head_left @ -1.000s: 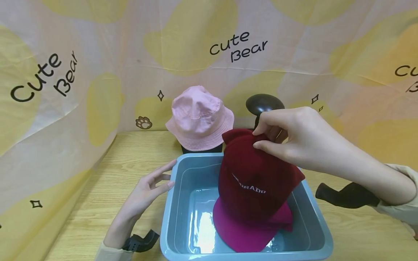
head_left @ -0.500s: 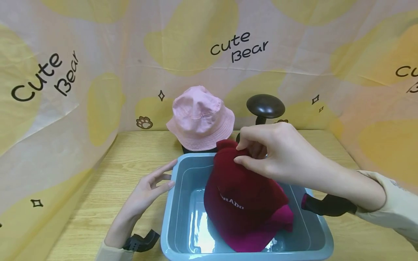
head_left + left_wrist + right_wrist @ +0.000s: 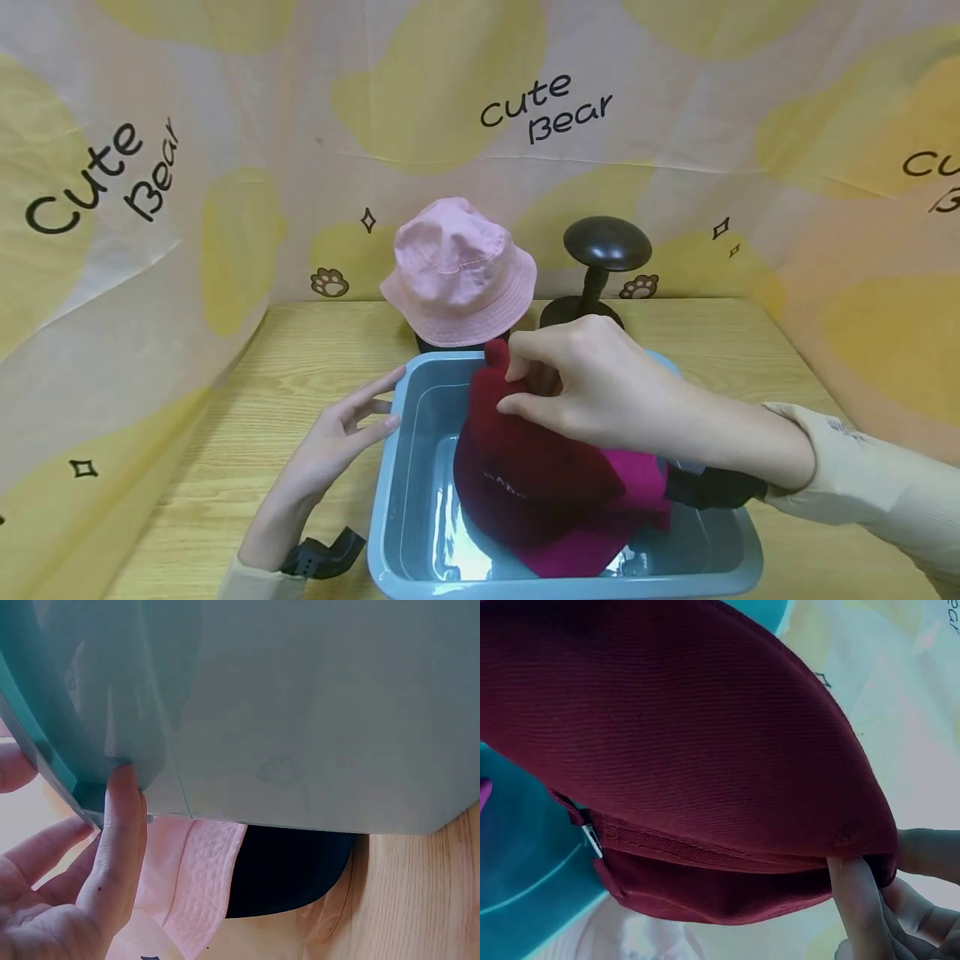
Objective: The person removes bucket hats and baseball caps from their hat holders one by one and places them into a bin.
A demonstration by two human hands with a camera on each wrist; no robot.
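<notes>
r hand [image 3: 588, 387] pinches maroon cap [image 3: 517, 446] — metal buckle [image 3: 592, 839] only in r-wrist view

A pale yellow wood-grain bench [image 3: 247, 417] is carrying a light-blue rectangular plastic basin [image 3: 562, 587] at its near side. Behind it, a glossy black mushroom-topped stand [image 3: 596, 285] is standing upright; to the left, a rounded black base [image 3: 292, 870] is resting partly hidden under a pink fabric bucket hat [image 3: 457, 271].

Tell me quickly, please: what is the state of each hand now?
Left hand: open, touching the rim of the blue basin.
Right hand: closed, pinching the dark red cap.
</notes>
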